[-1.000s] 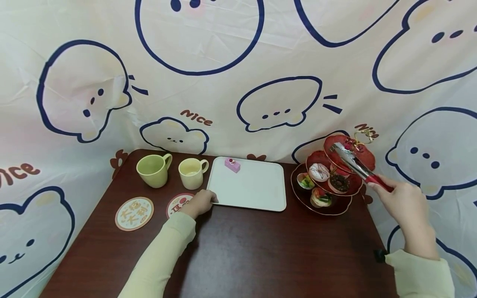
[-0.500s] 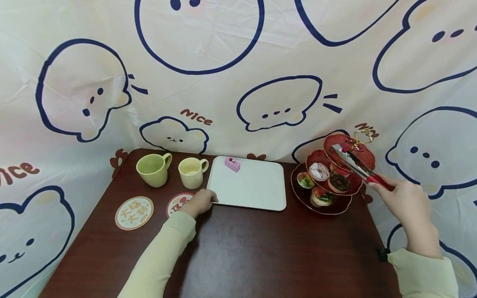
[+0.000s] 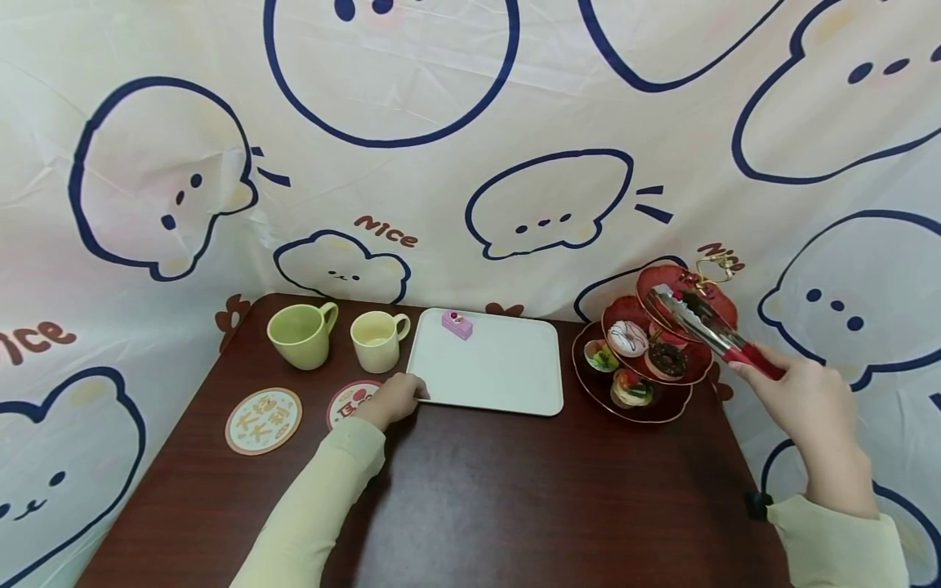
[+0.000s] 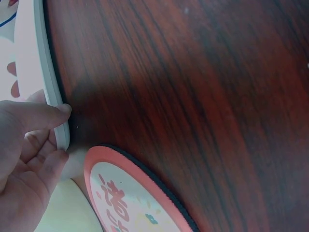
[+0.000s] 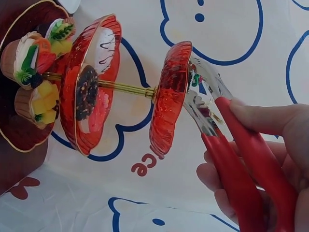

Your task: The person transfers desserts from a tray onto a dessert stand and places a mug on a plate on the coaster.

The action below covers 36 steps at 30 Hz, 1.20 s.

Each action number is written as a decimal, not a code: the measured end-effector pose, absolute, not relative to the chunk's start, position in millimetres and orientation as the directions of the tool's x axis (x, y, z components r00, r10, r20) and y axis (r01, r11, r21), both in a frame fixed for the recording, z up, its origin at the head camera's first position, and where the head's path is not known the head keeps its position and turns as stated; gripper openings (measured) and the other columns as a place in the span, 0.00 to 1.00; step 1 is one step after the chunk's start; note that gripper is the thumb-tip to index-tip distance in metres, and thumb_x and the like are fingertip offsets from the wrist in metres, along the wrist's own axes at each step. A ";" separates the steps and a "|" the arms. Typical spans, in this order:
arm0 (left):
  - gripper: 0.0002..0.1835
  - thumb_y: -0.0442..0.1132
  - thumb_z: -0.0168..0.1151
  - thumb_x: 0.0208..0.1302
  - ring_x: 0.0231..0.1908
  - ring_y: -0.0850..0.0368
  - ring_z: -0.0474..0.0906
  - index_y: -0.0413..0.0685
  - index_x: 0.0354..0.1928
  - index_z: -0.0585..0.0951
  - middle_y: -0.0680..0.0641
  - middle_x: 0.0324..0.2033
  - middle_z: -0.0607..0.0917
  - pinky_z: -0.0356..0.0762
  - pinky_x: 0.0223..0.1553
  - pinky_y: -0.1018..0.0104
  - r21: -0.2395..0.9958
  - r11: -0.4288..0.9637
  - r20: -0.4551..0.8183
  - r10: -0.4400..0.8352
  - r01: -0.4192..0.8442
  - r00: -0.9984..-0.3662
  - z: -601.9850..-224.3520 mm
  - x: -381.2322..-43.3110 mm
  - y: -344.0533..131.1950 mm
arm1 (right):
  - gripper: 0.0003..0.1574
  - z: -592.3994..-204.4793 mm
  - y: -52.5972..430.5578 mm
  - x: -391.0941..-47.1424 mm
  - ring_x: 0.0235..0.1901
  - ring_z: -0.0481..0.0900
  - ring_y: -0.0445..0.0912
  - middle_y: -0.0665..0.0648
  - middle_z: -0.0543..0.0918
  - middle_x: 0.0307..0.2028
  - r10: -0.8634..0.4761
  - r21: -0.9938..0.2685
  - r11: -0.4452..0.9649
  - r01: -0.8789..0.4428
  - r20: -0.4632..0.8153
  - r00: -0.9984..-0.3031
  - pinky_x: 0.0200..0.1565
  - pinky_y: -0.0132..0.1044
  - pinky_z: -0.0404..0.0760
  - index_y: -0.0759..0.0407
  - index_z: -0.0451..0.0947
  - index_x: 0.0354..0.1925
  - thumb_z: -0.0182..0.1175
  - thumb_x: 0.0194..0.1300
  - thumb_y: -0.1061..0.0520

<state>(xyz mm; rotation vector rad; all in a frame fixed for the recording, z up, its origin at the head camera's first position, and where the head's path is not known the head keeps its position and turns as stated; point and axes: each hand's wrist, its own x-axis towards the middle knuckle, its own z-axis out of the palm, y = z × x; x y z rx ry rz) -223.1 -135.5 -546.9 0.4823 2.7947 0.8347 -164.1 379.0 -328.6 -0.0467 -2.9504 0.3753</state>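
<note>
My left hand (image 3: pixel 394 399) pinches the near left corner of a white tray (image 3: pixel 500 376); the left wrist view shows thumb and fingers on its rim (image 4: pixel 50 87). A pink cake slice (image 3: pixel 457 324) lies at the tray's far left. On the right, my right hand (image 3: pixel 809 404) grips red-handled metal tongs (image 3: pixel 716 339). Their tips reach over the top plate of a red three-tier stand (image 3: pixel 724 304), at something small that I cannot make out. Donuts (image 5: pixel 87 92) sit on its middle plate and fruit-topped cupcakes (image 5: pixel 29 60) on the bottom one.
A green mug (image 3: pixel 300 339) and a cream mug (image 3: pixel 376 343) stand left of the tray. Two round coasters lie before them, one pale (image 3: pixel 263 420) and one red-rimmed (image 4: pixel 140 193), partly behind my left hand. A patterned cloth (image 3: pixel 412 188) hangs behind the brown table (image 3: pixel 515 506).
The right hand and the tongs have shifted very slightly to the right and down over the top plate. My left hand stays on the tray's corner.
</note>
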 end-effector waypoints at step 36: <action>0.15 0.17 0.57 0.54 0.41 0.47 0.85 0.38 0.35 0.88 0.44 0.35 0.89 0.83 0.47 0.51 0.562 0.791 -0.098 0.352 0.240 -0.931 -548.4 -223.9 -136.3 | 0.46 -342.6 316.4 -148.6 0.47 0.79 0.72 0.78 0.78 0.57 -0.023 -0.292 0.949 -0.117 0.309 -0.951 0.41 0.66 0.79 0.65 0.73 0.68 0.70 0.63 0.39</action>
